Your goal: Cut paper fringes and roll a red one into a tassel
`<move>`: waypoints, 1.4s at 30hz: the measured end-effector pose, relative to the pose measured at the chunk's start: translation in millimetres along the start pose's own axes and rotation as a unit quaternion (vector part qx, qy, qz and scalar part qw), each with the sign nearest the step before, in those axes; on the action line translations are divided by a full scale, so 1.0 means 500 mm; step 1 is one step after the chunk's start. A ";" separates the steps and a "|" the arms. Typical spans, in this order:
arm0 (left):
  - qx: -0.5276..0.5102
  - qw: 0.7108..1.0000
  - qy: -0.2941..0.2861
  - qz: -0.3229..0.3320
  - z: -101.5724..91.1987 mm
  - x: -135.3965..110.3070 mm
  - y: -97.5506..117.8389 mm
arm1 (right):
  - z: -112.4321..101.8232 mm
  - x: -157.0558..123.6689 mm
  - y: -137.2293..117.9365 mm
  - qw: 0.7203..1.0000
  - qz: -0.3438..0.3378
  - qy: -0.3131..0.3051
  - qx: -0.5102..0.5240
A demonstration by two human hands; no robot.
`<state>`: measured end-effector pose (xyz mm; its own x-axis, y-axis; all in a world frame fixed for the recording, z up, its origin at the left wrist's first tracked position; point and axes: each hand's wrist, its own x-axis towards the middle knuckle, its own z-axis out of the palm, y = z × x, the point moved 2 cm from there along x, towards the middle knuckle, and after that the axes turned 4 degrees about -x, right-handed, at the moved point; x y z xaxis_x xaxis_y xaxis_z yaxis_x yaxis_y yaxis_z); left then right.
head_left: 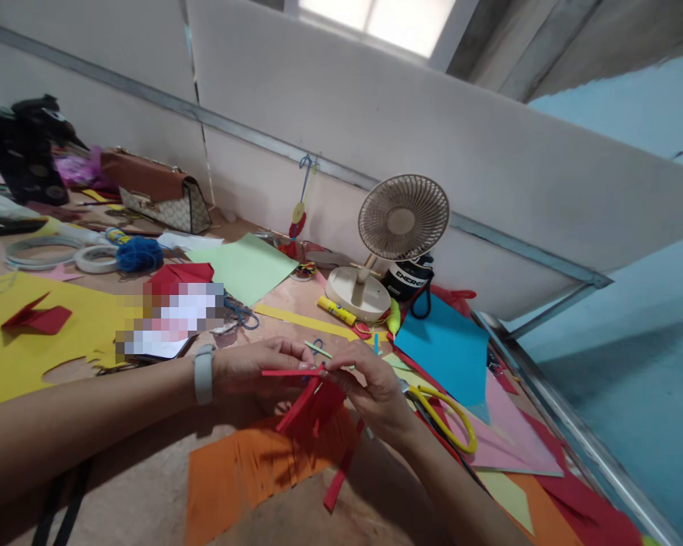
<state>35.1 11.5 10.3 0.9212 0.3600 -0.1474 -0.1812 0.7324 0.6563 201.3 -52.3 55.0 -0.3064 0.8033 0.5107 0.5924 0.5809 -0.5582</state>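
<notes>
My left hand [267, 362], with a grey band on its wrist, pinches the left side of a piece of red paper [327, 402]. From the other side, the fingers of my right hand [372, 383] are closed on the same piece. The paper is folded or cut into strips that hang down, and some of it is hidden by my fingers. Under both hands lies a sheet of orange paper [213, 478] with slits cut into it. A long red strip [341, 474] hangs or lies below my right hand. Yellow-handled scissors [449, 413] rest just right of that hand.
A small fan [401, 220] stands at the back beside a black can-shaped object [407, 277]. Blue paper [444, 341] and pink paper [517, 432] lie on the right. On the left are yellow paper [17, 371], a phone [174, 326], tape rolls [96, 259] and a handbag [159, 189].
</notes>
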 end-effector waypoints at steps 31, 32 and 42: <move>0.368 0.866 0.153 0.303 -0.010 -0.002 0.068 | -0.009 0.006 -0.004 0.991 -0.031 0.014 -0.130; 0.399 0.855 0.150 0.296 -0.005 -0.005 0.069 | -0.010 0.007 -0.006 0.989 -0.041 0.020 -0.141; 0.259 0.931 0.152 0.207 0.004 0.006 0.044 | -0.014 0.002 -0.005 0.984 -0.045 0.055 -0.162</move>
<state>34.5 27.7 25.9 0.6546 0.7545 0.0466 -0.2363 0.1457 0.9607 204.7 -53.8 61.3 -0.2966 0.7212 0.6261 0.7787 0.5621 -0.2786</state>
